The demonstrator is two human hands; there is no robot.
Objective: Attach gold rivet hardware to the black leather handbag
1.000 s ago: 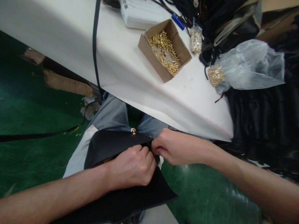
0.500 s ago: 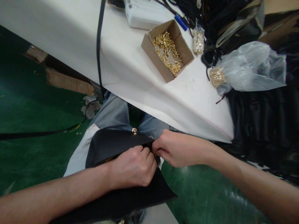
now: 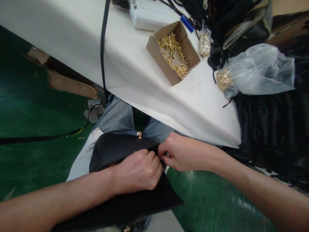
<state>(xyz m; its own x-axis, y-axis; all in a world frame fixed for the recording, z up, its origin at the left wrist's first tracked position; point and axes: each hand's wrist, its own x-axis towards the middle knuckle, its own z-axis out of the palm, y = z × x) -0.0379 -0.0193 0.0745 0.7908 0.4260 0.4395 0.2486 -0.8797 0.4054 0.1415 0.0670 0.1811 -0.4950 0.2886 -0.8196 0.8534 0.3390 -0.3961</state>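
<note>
A black leather bag (image 3: 113,153) lies on my lap below the table edge, with a small gold stud (image 3: 139,135) on its top edge. My left hand (image 3: 138,170) is closed in a fist, gripping the bag's right edge. My right hand (image 3: 182,151) is closed in a pinch at the same spot, fingertips touching the left hand's. What the right fingers pinch is hidden between the two hands.
A white table (image 3: 135,74) carries an open cardboard box (image 3: 158,53) of gold studs (image 3: 172,53), two small bags of gold parts (image 3: 204,42) (image 3: 224,79), a clear plastic bag (image 3: 260,69) and a white device (image 3: 149,14). A black strap (image 3: 103,48) hangs off the table. Black goods (image 3: 272,125) pile at right. Green floor below.
Both hands stay together at the bag's edge; the right hand has shifted slightly up and the view has drifted a little.
</note>
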